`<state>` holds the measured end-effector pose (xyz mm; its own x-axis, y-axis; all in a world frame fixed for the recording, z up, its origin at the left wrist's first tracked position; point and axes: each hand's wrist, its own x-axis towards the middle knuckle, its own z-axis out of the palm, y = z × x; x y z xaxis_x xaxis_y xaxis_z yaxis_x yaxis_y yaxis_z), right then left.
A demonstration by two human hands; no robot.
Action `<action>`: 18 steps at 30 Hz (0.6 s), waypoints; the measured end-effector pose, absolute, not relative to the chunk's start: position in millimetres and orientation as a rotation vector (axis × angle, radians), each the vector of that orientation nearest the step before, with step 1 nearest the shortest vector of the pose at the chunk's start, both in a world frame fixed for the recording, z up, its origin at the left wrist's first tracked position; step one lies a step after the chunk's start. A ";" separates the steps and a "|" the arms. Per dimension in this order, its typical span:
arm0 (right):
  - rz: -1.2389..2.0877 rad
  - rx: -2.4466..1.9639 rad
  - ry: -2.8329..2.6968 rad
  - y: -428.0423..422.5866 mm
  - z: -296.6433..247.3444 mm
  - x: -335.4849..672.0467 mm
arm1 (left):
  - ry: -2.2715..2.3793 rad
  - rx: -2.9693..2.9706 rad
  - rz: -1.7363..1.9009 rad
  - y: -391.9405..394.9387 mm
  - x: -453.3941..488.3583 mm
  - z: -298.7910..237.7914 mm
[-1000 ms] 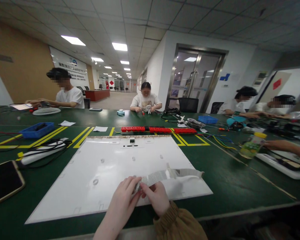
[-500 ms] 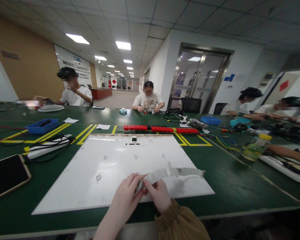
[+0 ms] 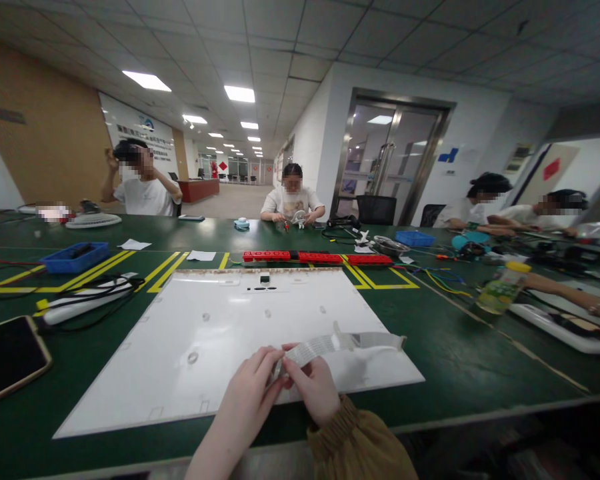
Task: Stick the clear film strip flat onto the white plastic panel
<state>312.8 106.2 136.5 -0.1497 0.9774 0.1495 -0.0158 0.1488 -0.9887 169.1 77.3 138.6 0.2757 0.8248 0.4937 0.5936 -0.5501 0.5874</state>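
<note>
Pinching the left end of a grey printed strip (image 3: 350, 341) in the grip of both hands, with the left hand (image 3: 250, 383) and the right hand (image 3: 316, 388) close together. Running from there to the right in a bent, creased length, over the right part of a white panel (image 3: 240, 333); hard to tell from here whether touching its surface or hanging just above. Wearing a brown sleeve (image 3: 357, 443) on the right arm, with a bare forearm on the left. Beneath the hands and strip, that same panel, flat on the green counter (image 3: 460, 353), marked with small rings and faint squares, with a dark square piece (image 3: 265, 281) near the far edge. Just beyond, a row of red bars (image 3: 266, 257) near yellow tape lines (image 3: 397, 287). Over to the left, a phone (image 3: 10, 360) partly out of view, then a white device (image 3: 80, 305) with black cable, then a blue tray (image 3: 75, 260) with a dark object inside. Over to the right, a bottle (image 3: 503, 290) with a yellow cap, near a co-worker's forearm (image 3: 563, 293) and a long white housing (image 3: 543, 325). Across the counter, a seated person (image 3: 293, 200) in a white top, handling something small and pale.
</note>
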 end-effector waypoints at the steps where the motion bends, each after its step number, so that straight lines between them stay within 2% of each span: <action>1: 1.206 -1.013 -1.384 106.4 135.5 312.9 | 1.309 2.271 1.147 77.5 168.7 137.8; 18: 1.079 -0.988 -1.463 105.3 128.2 312.8 | 1.307 2.371 1.197 73.7 167.4 141.8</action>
